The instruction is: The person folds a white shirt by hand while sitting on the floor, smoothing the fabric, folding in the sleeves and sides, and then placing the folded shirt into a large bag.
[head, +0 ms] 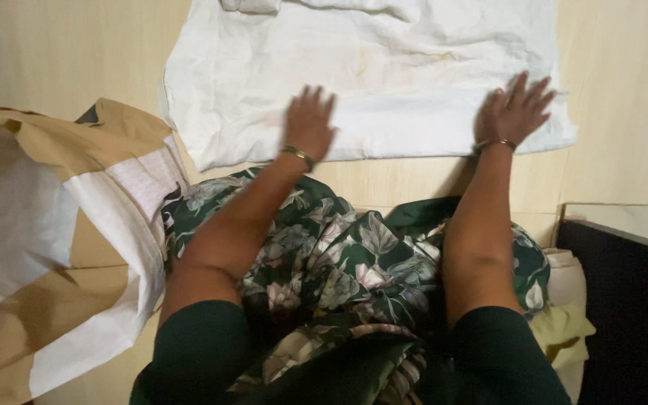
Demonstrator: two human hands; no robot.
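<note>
A white crumpled cloth (369,60) lies spread flat on a pale wooden surface (61,52). My left hand (309,124) rests palm down on the cloth's near edge, fingers apart, slightly blurred. My right hand (513,111) presses flat on the same edge near the cloth's right corner, fingers spread. Each wrist wears a thin bangle. Neither hand holds anything. A dark green flowered fabric (339,255) lies bunched below my forearms.
A tan and white woven sack (46,247) lies at the left. A dark box or panel with a pale rim (631,292) stands at the lower right, with a cream and yellow cloth (564,315) beside it.
</note>
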